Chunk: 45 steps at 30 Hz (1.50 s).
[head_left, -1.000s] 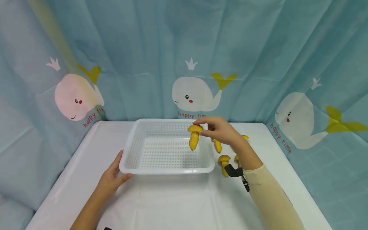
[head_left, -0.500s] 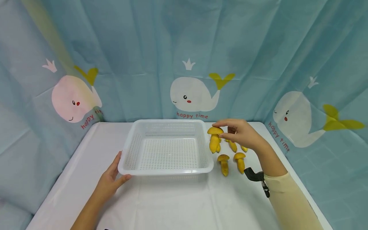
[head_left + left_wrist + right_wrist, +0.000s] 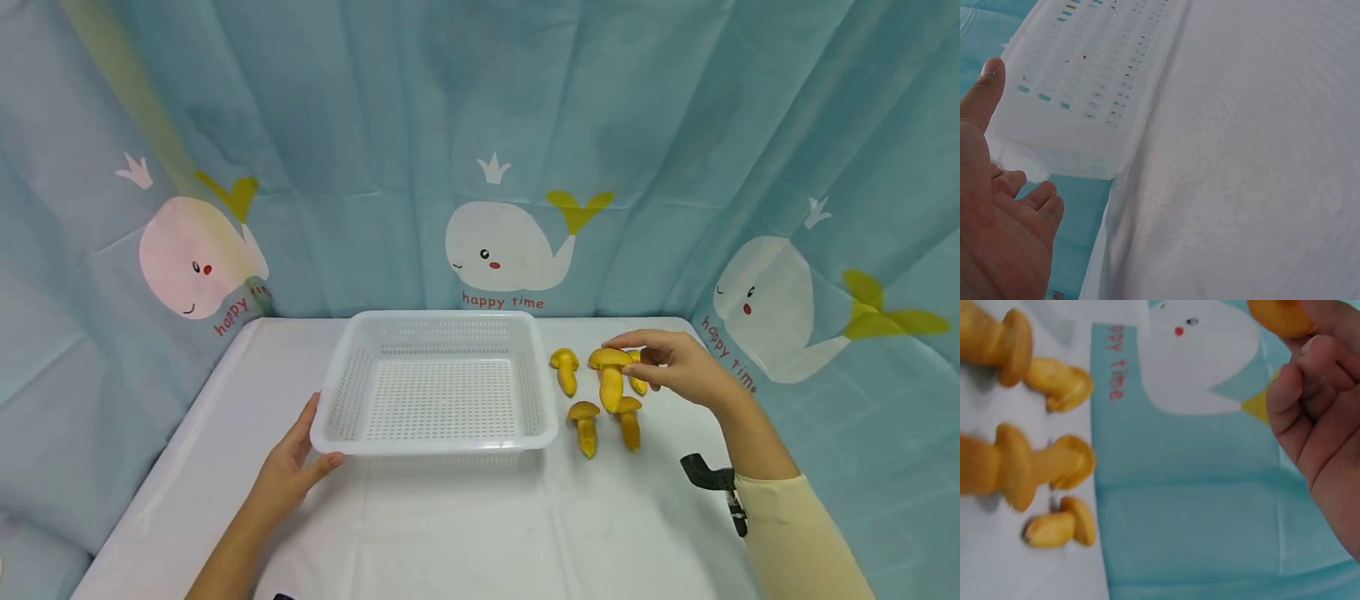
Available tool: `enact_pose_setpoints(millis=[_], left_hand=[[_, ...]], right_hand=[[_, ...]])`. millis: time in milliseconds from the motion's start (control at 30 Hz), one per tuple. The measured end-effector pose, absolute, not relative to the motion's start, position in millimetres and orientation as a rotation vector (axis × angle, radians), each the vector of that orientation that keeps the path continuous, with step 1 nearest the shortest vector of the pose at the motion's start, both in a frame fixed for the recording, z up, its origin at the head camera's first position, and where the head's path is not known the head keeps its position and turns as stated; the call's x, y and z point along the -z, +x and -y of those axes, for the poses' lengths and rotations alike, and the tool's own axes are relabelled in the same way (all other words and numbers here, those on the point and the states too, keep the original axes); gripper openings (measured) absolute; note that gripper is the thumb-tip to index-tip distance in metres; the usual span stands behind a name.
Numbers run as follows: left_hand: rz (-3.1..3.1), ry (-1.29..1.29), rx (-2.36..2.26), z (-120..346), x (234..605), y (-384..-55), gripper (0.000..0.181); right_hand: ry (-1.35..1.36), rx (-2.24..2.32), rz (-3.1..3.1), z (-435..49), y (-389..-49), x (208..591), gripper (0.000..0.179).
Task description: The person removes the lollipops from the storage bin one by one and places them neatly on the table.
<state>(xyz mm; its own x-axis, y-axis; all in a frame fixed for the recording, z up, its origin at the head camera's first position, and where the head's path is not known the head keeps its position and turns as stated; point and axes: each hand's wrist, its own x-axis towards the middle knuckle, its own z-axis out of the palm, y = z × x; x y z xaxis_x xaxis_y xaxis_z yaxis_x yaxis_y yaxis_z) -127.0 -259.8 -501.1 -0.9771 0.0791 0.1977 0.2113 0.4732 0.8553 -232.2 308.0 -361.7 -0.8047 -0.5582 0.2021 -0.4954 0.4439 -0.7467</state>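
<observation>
In the head view my right hand (image 3: 678, 367) holds a yellow mushroom (image 3: 612, 385) between thumb and index finger, cap up and stem down, over the right part of the table. Part of the held mushroom's cap (image 3: 1282, 314) shows at the top of the right wrist view. Several like mushrooms (image 3: 565, 371) lie around and behind it, to the right of a white plastic basket (image 3: 433, 447). My left hand (image 3: 288, 467) grips the basket's near left corner, thumb on the front rim and fingers along the left side. Some left fingers (image 3: 1041, 200) curl below the corner in the left wrist view.
White cloth covers the table (image 3: 450, 533). A blue curtain (image 3: 360, 208) printed with whales stands round its back and sides. The basket, with its perforated bottom, takes up the table's middle back.
My right hand has carried the mushroom rightward, from above the basket's right side to over the other mushrooms. My left hand stays at the basket's corner.
</observation>
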Motion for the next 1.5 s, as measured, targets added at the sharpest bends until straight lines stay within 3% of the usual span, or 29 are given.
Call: enact_pose_setpoints(millis=[667, 1067, 1500], left_hand=[[2.576, -0.276, 1.546, 263, 501, -129, 0.100], [2.573, -0.283, 1.536, 263, 503, -127, 0.101], [2.558, -0.308, 1.569, 262, 503, -126, 0.100]], right_hand=[[-0.675, 1.215, -2.734, -390, -222, 407, 0.037], [-0.392, 1.182, -2.645, -407, -238, 451, 0.036], [-0.352, 1.221, -2.545, -420, -249, 480, 0.035]])
